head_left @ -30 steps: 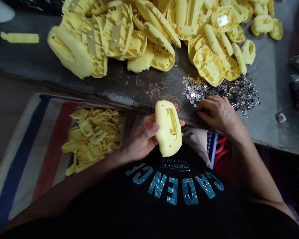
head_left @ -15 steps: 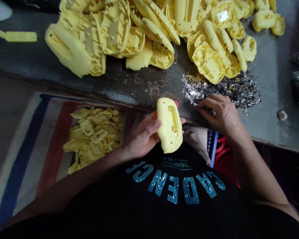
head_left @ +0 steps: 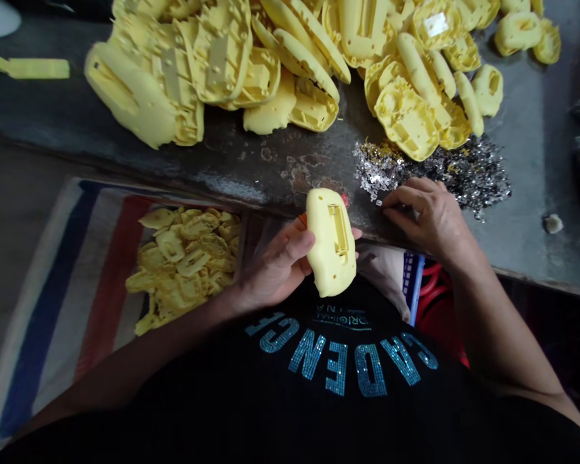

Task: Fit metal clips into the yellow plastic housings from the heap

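My left hand point(head_left: 283, 261) is closed around a yellow plastic housing point(head_left: 332, 241), held above my lap at the bench's front edge. An oblong battery slot with metal contacts shows on its upward face, along with small screw holes. A bit of orange shows by my left fingers. On the bench, my right hand point(head_left: 432, 216) rests at the near side of a heap of small shiny metal pieces point(head_left: 481, 177). Its thumb and index finger are pinched together at the bench surface; whatever may be between them is too small to make out.
Yellow plastic shells point(head_left: 217, 58) lie heaped along the back of the dark bench point(head_left: 270, 174). Below left, more yellow parts point(head_left: 188, 258) sit on a striped sheet point(head_left: 101, 283). A blue crate point(head_left: 415, 283) stands under the bench. A small whitish lump point(head_left: 553, 223) lies at right.
Both hands keep nearly the same pose. The view has shifted slightly; the housing stays in my left hand, and my right fingers remain pinched beside the metal pieces.
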Action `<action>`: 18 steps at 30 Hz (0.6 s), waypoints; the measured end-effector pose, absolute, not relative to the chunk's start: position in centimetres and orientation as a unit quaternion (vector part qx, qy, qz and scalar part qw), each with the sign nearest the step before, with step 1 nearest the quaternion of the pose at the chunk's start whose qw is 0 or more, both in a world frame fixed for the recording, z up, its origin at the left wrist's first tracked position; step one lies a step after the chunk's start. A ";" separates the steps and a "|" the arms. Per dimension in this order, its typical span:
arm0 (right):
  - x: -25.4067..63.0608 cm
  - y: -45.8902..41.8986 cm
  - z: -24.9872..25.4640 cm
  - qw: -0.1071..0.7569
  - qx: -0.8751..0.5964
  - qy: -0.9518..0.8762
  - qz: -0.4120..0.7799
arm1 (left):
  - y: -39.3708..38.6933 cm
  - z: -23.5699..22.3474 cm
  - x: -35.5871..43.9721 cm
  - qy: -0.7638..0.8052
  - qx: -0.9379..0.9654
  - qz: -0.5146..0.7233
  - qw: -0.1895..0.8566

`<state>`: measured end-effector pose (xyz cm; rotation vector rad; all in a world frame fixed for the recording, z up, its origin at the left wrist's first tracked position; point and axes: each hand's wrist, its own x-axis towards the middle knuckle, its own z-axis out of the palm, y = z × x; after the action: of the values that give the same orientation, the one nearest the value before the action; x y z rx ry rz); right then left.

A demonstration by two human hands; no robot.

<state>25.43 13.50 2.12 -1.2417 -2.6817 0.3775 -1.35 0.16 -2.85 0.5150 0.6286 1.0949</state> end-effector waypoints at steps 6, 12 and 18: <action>24.6 14.1 1.6 0.087 -0.416 -0.898 0.116 | 0.2 -3.0 -1.1 0.297 0.245 0.516 0.766; 25.3 14.1 2.2 0.046 -0.389 -0.911 0.130 | 0.1 -2.9 -1.2 0.293 0.245 0.520 0.764; 27.0 12.0 3.0 0.023 -0.377 -0.914 0.146 | 0.1 -2.8 -1.2 0.296 0.240 0.514 0.768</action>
<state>27.00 12.01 3.03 -1.1685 -2.8311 0.4533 -1.17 0.11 -2.77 0.5214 0.6423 1.1161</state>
